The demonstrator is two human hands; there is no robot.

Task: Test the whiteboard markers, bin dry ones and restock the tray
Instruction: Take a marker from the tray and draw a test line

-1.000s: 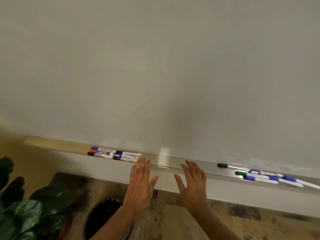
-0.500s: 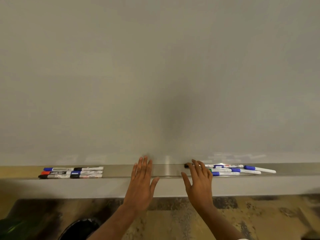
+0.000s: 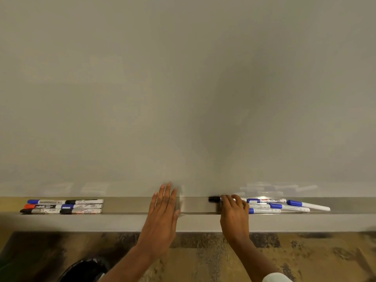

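Observation:
A blank whiteboard point(image 3: 183, 88) fills the view, with its metal tray point(image 3: 195, 206) along the bottom. On the tray's left end lie several markers point(image 3: 63, 206) with blue, red and black caps, in neat rows. On the right lies a loose bunch of mostly blue-capped markers point(image 3: 284, 205). My right hand point(image 3: 234, 214) reaches into the left end of that bunch, and its fingers curl over a black-capped marker point(image 3: 214, 199) whose cap sticks out to the left. My left hand point(image 3: 162, 216) is held flat with straight fingers over the tray's middle and holds nothing.
A round black bin point(image 3: 85, 269) stands on the floor at the lower left, below the tray. Patterned brown carpet point(image 3: 203, 257) runs under the board. The tray's front lip point(image 3: 305, 222) juts out towards me.
The view has swung level and centred on the board. My right hand has moved right and up onto the black-capped marker, its fingers curling. My left hand stays flat.

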